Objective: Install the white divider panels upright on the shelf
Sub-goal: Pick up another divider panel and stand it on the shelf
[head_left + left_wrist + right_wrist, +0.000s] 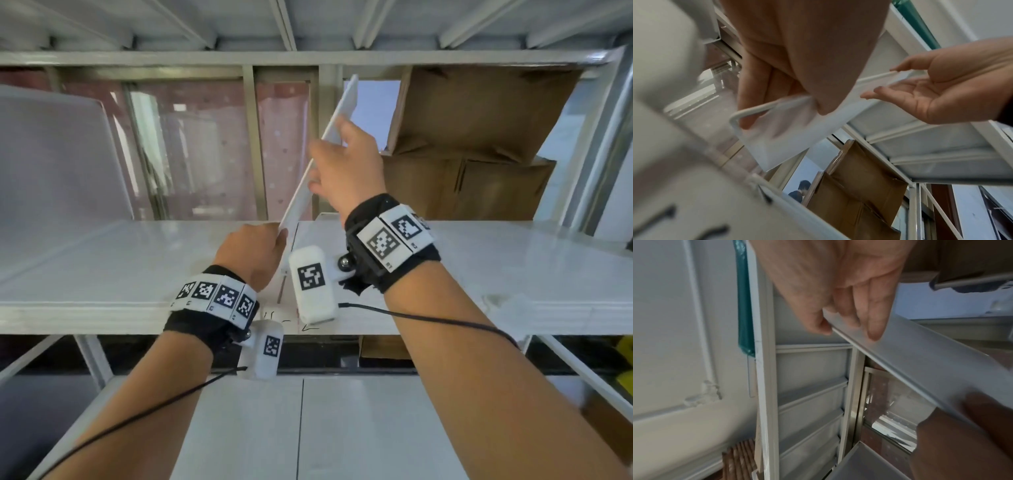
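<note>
I hold one white divider panel [298, 202] tilted and edge-on above the white shelf [120, 267], its top leaning away to the right. My left hand [253, 250] grips its lower end just above the shelf surface; the left wrist view shows thumb and fingers pinching the panel [785, 134] near its rounded corner. My right hand [346, 168] pinches the panel higher up. In the right wrist view, the thumb and fingers of that hand [838, 288] lie either side of the panel's [931, 361] edge. A second white panel [51, 154] stands at the shelf's left.
Brown cardboard boxes [479, 137] fill the right rear of the shelf bay. The ribbed underside of the shelf above [308, 56] is close overhead. A window frame [253, 144] lies behind. A lower shelf [342, 428] is beneath. A person [799, 191] stands far beyond the shelving.
</note>
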`<control>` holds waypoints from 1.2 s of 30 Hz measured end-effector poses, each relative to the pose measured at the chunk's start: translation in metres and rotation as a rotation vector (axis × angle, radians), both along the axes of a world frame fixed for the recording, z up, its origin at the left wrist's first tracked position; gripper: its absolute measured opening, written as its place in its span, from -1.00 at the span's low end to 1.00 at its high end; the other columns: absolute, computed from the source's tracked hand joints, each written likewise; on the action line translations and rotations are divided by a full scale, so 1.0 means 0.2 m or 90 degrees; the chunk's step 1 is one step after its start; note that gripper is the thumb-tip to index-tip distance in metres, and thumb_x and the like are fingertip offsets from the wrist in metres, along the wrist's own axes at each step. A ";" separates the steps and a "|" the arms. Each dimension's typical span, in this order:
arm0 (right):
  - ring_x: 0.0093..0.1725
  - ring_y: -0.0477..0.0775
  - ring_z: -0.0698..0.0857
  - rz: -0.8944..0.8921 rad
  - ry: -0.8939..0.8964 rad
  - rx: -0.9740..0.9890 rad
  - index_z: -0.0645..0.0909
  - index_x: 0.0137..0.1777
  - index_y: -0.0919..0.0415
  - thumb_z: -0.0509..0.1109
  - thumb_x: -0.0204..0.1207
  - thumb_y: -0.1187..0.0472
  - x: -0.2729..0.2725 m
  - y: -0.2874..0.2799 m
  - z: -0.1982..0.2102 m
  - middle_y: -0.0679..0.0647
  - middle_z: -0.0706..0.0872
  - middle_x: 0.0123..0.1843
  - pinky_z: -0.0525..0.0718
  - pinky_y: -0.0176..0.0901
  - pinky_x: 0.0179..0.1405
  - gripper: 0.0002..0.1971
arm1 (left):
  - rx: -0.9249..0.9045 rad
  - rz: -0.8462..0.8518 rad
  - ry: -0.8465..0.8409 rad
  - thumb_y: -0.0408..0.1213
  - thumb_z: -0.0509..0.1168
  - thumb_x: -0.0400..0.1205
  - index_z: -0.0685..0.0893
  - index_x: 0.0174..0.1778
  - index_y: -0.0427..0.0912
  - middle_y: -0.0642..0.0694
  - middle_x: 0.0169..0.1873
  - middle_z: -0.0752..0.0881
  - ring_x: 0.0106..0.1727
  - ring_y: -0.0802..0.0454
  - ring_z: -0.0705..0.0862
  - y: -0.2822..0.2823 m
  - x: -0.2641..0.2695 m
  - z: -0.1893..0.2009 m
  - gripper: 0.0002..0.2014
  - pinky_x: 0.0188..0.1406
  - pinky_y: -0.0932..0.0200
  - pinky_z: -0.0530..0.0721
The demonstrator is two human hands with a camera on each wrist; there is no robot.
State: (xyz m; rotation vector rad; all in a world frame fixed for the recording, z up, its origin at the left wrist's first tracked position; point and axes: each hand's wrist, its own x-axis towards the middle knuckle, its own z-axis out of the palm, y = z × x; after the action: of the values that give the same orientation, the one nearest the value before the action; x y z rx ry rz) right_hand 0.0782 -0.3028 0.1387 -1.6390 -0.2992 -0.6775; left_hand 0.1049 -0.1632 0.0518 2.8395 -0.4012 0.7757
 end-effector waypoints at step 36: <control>0.56 0.17 0.55 0.115 -0.041 -0.162 0.06 0.76 -0.16 0.40 0.54 0.26 0.04 0.32 -0.10 -0.08 0.28 0.76 0.86 0.21 -0.05 -0.13 | -0.220 -0.130 0.045 -0.22 0.09 0.75 0.44 -0.39 -0.25 -0.11 -0.53 0.52 -0.32 -0.27 0.63 0.23 -0.15 0.13 -0.63 -0.30 0.00 0.52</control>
State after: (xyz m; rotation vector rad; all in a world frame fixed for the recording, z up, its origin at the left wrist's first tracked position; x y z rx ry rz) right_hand 0.0864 -0.2387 0.1195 -1.8071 -0.5928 -0.5719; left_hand 0.0757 -0.1165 0.0769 2.4514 -0.4848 0.6322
